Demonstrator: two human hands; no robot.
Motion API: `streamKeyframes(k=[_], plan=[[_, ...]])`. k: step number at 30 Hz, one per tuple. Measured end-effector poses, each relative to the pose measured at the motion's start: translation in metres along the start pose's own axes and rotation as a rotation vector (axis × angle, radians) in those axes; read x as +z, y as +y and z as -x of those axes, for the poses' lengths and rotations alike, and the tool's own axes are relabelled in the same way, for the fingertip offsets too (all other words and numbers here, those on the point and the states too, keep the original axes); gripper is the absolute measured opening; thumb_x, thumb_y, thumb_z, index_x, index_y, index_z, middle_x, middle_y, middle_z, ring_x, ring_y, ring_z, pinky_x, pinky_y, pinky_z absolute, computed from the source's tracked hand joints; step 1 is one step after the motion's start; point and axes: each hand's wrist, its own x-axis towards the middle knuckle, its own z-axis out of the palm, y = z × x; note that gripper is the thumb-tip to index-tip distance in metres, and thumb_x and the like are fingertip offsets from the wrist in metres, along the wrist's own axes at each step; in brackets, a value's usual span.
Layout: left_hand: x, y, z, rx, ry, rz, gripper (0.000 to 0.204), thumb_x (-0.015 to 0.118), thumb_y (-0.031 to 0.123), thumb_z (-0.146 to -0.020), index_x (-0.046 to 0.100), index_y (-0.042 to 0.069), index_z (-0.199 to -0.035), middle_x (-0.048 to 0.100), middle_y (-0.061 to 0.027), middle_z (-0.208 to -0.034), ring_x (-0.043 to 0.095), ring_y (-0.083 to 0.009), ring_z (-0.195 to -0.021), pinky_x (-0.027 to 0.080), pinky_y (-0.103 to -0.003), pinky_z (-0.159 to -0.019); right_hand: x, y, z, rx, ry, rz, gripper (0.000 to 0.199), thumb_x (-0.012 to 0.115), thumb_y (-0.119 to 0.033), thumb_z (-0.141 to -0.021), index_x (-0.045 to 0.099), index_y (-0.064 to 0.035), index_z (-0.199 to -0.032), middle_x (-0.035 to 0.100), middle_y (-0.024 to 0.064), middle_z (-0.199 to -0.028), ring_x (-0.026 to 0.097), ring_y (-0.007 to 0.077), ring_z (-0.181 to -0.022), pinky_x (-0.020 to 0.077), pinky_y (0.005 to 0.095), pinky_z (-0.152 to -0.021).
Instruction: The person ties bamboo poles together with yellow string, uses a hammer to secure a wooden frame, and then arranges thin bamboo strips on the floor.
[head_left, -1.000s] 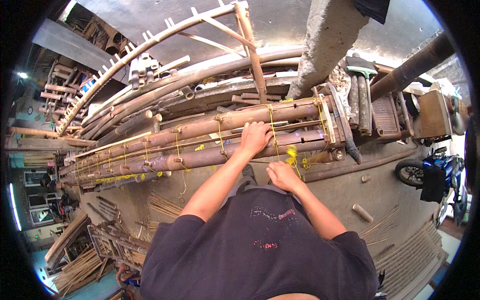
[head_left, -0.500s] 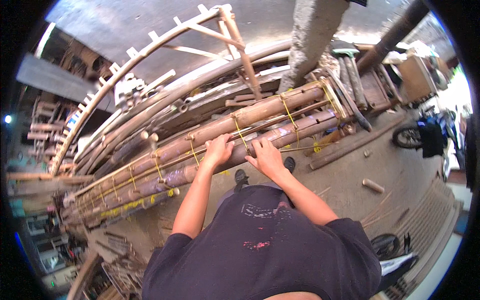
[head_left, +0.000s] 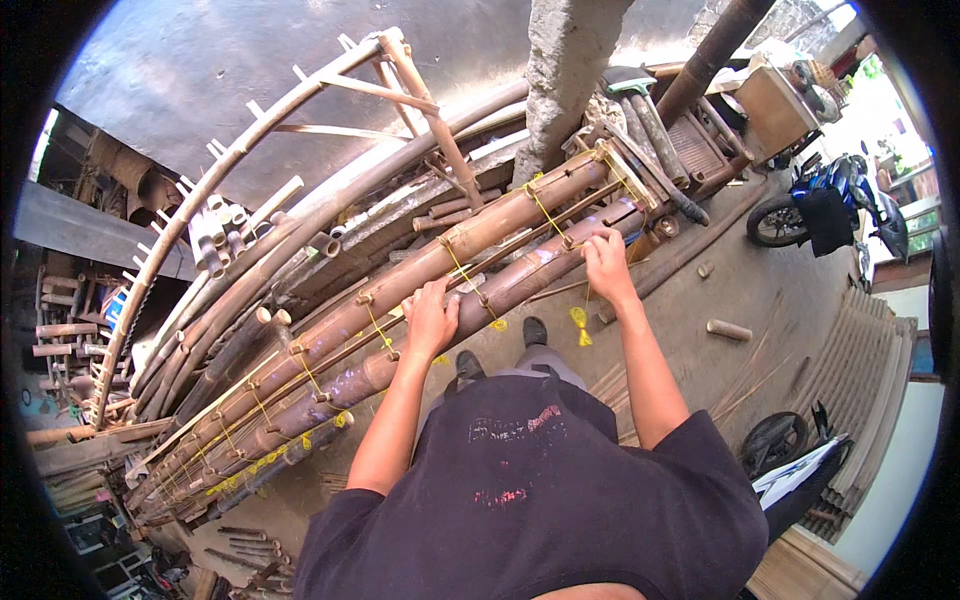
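Note:
Two long bamboo poles lie side by side, running from lower left to upper right: a far bamboo pole (head_left: pixel 500 222) and a near bamboo pole (head_left: pixel 525 265). Yellow cord (head_left: pixel 457 262) zigzags between small pegs along them. My left hand (head_left: pixel 432 318) rests on the near pole around its middle, fingers loosely bent and apart. Close to that pole's right end, my right hand (head_left: pixel 607 268) has its fingertips pinched together; what is between them is too small to make out. A yellow cord bundle (head_left: pixel 581 325) hangs below it.
A curved bamboo frame with pegs (head_left: pixel 262 125) rises behind the poles, beside stacked bamboo (head_left: pixel 235 260). A concrete post (head_left: pixel 570 75) stands beyond. At right are a motorcycle (head_left: pixel 830 210), a short bamboo piece (head_left: pixel 729 330) on the floor, and stacked slatted panels (head_left: pixel 860 380).
My right hand has moved right along the near pole, away from the middle peg, and its fingers have closed. The left hand stays on the poles. My view has shifted.

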Motion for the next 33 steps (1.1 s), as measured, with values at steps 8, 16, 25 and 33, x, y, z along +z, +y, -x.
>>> streamKeyframes(k=[8,16,25,33], plan=[[0.012,0.009,-0.003,-0.045,0.212,-0.104,0.027,0.065,0.02,-0.09,0.069,0.012,-0.116,0.067,-0.0091,-0.107,0.06,-0.0293,-0.102,0.037,-0.047,-0.094,-0.053,-0.062,-0.097,0.283,-0.329,-0.874,0.032,0.042,-0.021,-0.108,0.047,-0.0032,-0.082,0.05,0.0025,-0.073,0.048,0.0132,-0.069,0.0439,0.0308,-0.066],[0.007,0.03,-0.01,-0.112,0.352,0.091,0.034,0.059,0.01,-0.084,0.065,0.007,-0.118,0.067,-0.0119,-0.107,0.06,-0.0306,-0.106,0.039,-0.046,-0.096,-0.052,-0.023,-0.041,0.549,-0.468,-1.15,0.026,0.044,-0.02,-0.109,0.045,-0.0087,-0.085,0.043,-0.0004,-0.073,0.045,0.0125,-0.069,0.0438,0.031,-0.067],[0.07,0.149,-0.077,0.176,0.021,0.345,0.043,0.067,0.019,-0.093,0.058,-0.003,-0.128,0.064,-0.0246,-0.119,0.061,-0.0415,-0.113,0.048,-0.046,-0.099,-0.053,0.018,-0.057,0.736,-0.359,-0.848,0.027,0.044,-0.025,-0.109,0.056,-0.005,-0.095,0.061,0.0045,-0.074,0.06,0.0147,-0.062,0.0493,0.0328,-0.064],[0.119,0.156,-0.082,0.188,0.195,0.295,0.027,0.073,0.023,-0.09,0.068,0.01,-0.113,0.069,-0.0078,-0.106,0.063,-0.0295,-0.096,0.046,-0.042,-0.085,-0.105,0.083,-0.07,0.18,0.182,0.436,0.047,0.073,-0.025,-0.086,0.059,-0.0099,-0.128,0.056,0.0143,-0.131,0.054,0.0336,-0.118,0.0433,0.0509,-0.099]])
